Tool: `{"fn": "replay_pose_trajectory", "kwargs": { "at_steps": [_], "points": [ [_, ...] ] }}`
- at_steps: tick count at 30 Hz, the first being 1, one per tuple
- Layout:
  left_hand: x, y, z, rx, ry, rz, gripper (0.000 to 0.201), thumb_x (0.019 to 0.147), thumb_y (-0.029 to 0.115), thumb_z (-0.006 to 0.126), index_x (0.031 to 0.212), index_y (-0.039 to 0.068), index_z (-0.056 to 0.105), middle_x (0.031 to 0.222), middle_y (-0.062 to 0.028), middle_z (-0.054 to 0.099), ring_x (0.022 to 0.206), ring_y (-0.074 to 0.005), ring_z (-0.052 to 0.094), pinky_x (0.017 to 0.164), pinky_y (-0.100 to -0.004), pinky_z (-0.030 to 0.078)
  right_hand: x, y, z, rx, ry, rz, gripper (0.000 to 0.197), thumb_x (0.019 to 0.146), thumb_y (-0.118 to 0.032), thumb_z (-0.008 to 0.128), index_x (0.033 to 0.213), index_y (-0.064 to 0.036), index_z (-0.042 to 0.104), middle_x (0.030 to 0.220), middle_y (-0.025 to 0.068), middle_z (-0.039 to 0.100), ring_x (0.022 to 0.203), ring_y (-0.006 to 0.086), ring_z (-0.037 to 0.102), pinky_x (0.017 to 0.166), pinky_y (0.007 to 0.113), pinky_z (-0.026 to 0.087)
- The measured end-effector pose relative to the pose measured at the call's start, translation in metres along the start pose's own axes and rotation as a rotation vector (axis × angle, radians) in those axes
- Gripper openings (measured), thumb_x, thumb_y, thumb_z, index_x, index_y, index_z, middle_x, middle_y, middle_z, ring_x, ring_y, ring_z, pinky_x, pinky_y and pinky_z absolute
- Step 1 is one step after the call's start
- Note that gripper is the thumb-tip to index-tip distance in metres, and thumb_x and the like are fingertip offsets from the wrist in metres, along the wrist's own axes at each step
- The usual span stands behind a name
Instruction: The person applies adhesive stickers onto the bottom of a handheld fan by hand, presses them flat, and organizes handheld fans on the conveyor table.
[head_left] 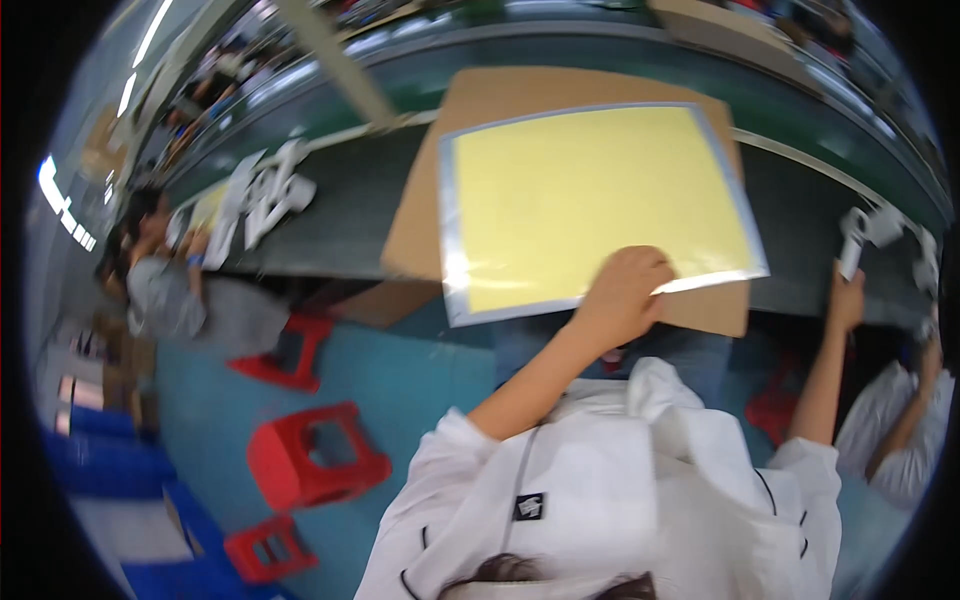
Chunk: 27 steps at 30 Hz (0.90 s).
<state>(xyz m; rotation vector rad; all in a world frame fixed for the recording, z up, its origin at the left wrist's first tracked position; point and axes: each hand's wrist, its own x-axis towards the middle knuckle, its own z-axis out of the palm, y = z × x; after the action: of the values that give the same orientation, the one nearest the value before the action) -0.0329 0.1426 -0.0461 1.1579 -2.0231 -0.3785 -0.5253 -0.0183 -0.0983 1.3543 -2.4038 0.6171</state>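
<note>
A yellow sheet (pixel 590 200) with a silver-grey border lies over a brown cardboard sheet (pixel 420 225) at the dark bench's edge. My left hand (pixel 625 300) is closed at the near edge of the yellow sheet, its fingers curled over the border. Out to the right, my right hand (pixel 847 298) grips a white plastic part (pixel 853 248), held upright above the bench. Close beside that part are more white pieces (pixel 885 225) of similar look. The far side of each hand's grip is hidden.
Dark conveyor-like bench (pixel 345 215) runs across in front. More white parts (pixel 275 195) lie at its left, near a seated person (pixel 165 280). Another person's sleeve (pixel 890 420) shows at far right. Red stools (pixel 315 455) and blue bins (pixel 110 470) stand at left.
</note>
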Motion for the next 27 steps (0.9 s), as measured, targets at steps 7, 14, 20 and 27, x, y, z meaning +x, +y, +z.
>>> {"fn": "replay_pose_trajectory", "kwargs": {
  "at_steps": [7,14,20,27],
  "points": [
    [0.006,0.009,0.000,0.302,-0.228,0.017,0.052,0.093,0.030,0.059,0.141,0.015,0.048,0.149,-0.0089,0.044,0.142,-0.0313,0.035,0.115,-0.0568,0.021,-0.030,-0.037,-0.052,0.103,0.075,0.053,0.053,0.086,-0.059,0.061,0.102,-0.0086,0.056,0.084,0.0208,0.070,0.078,0.0434,0.068,0.067,0.054,0.052],
    [0.020,0.027,-0.028,0.396,-0.490,0.089,0.059,0.090,0.034,0.064,0.141,0.009,0.049,0.146,-0.0165,0.045,0.137,-0.0355,0.040,0.111,-0.0578,0.029,-0.032,-0.046,-0.039,0.233,0.072,0.065,0.046,0.080,-0.046,0.069,0.093,-0.0050,0.053,0.076,0.0183,0.068,0.072,0.0395,0.067,0.064,0.050,0.052],
    [0.082,0.052,-0.081,0.156,-0.853,0.179,0.054,0.090,0.035,0.065,0.133,0.004,0.055,0.123,-0.0190,0.063,0.110,-0.0376,0.060,0.094,-0.0422,0.048,-0.027,-0.042,-0.062,0.209,0.104,0.078,0.043,0.081,-0.043,0.068,0.091,-0.0050,0.053,0.071,0.0156,0.066,0.067,0.0349,0.067,0.059,0.047,0.051],
    [0.144,0.078,-0.063,0.260,-0.958,0.372,0.053,0.090,0.037,0.065,0.134,0.009,0.055,0.128,-0.0177,0.062,0.120,-0.0378,0.056,0.105,-0.0480,0.041,-0.030,-0.043,-0.055,0.206,0.075,0.093,0.043,0.080,-0.044,0.069,0.091,-0.0056,0.053,0.074,0.0162,0.067,0.068,0.0364,0.066,0.061,0.048,0.051]
  ]
}}
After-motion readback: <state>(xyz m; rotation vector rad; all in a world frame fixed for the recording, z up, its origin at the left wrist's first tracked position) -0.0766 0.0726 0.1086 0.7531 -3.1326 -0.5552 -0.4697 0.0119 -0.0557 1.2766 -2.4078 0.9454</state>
